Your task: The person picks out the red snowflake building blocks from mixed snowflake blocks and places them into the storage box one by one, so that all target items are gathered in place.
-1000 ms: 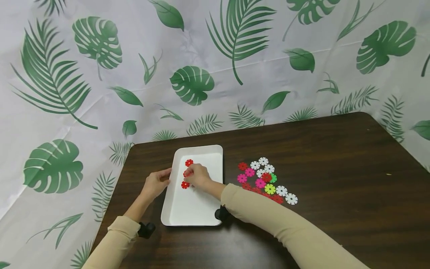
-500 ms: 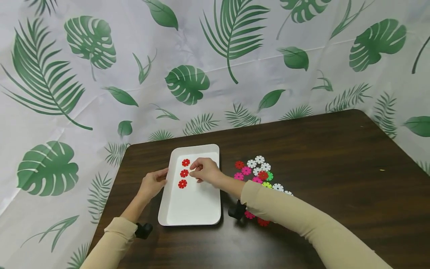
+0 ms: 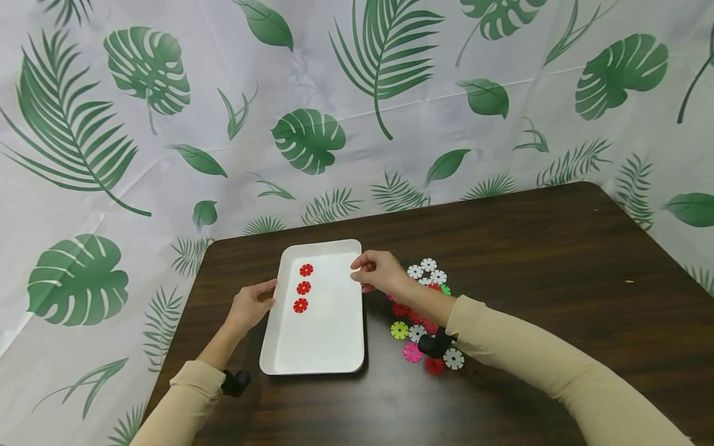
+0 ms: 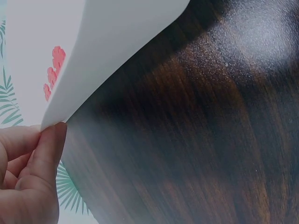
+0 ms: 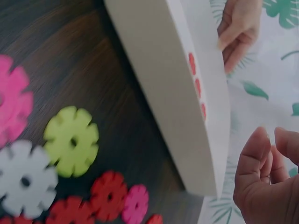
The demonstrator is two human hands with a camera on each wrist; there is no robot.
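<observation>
So, nearest you, a loose pile of discs (red, pink, white, green) lay on the bench, w/ several reds unsorted. Your left hand pinched the white tray's left rim. Your right hand hovered at its right edge, fingers loosely curled, holding nothing. Farther in, 3 red discs sat in a row in the tray.

A flat white tray on the table holds 3 red discs in a row.
</observation>
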